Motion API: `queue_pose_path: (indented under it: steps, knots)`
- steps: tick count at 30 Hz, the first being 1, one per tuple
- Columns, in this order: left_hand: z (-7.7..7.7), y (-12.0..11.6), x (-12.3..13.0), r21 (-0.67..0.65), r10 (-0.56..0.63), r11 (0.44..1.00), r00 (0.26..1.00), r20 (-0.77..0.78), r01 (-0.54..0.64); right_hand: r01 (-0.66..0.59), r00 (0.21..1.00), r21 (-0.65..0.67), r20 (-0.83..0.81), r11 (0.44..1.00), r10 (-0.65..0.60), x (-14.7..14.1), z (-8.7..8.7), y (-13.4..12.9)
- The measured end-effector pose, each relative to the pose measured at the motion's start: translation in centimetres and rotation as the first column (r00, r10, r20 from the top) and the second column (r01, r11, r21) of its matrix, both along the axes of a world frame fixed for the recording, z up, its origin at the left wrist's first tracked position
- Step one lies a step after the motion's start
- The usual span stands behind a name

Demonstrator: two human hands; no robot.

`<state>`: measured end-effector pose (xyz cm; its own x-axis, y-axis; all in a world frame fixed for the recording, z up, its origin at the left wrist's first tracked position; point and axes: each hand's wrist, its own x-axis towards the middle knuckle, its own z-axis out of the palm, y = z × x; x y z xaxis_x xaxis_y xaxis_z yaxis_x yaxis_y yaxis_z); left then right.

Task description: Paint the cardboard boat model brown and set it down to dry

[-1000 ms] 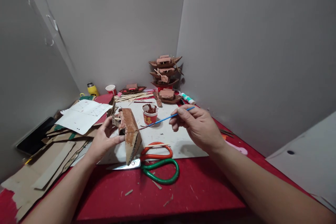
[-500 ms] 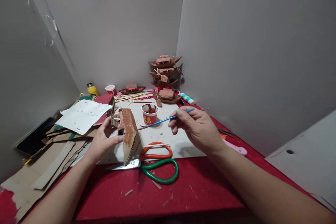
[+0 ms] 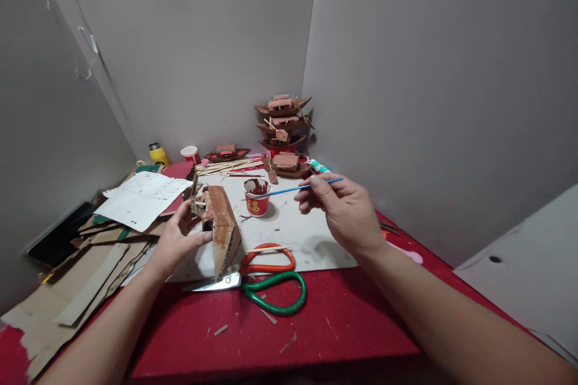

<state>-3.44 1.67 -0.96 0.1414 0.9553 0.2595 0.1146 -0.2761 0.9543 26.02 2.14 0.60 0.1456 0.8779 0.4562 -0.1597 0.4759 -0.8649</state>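
My left hand grips a cardboard model boat by its side, tilted so that its long flat face shows. Brown paint covers much of that face, while the near end is bare cardboard. Between the thumb and fingers of my right hand is a thin blue paintbrush. Its tip end reaches the near rim of a red and white paper cup, smeared inside with brown paint. Below the boat lie scissors with one orange and one green handle, with a thin stick across the orange loop.
Several brown model boats are stacked at the back, with another boat to their left. Thin wooden sticks lie before them. Cardboard pieces and a drawn sheet cover the left side, near a yellow bottle.
The brush tip has left the boat's painted face and moved up to the cup. My right hand has shifted slightly up and right; my left hand holds the boat nearly still.
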Motion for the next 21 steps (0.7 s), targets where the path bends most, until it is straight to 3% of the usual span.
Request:
queue_pose_path:
  steps: [4,7,12,17,21]
  knots:
    - [0.0,0.0,0.0,-0.005,0.018,1.000,1.000,0.005,-0.018,0.149,0.986,0.020,0.071,0.989,-0.150,0.6,0.0,1.2]
    - [-0.2,0.1,-0.1,-0.013,-0.018,1.000,1.000,0.022,0.019,0.198,0.953,0.065,0.222,0.978,-0.207,0.8,0.0,2.6]
    - [-0.3,0.1,-0.1,-0.015,-0.043,0.999,0.998,0.046,0.044,0.111,0.758,0.138,0.628,0.984,-0.174,-0.2,0.3,5.2]
    - [0.2,-0.1,-0.1,-0.003,-0.004,1.000,1.000,0.030,0.004,0.003,0.699,0.116,0.710,0.993,-0.085,-2.0,0.4,6.9]
    - [0.3,-0.1,-0.2,0.023,-0.014,1.000,1.000,0.020,0.013,0.015,0.713,0.138,0.693,0.990,-0.107,-1.9,0.5,7.0]
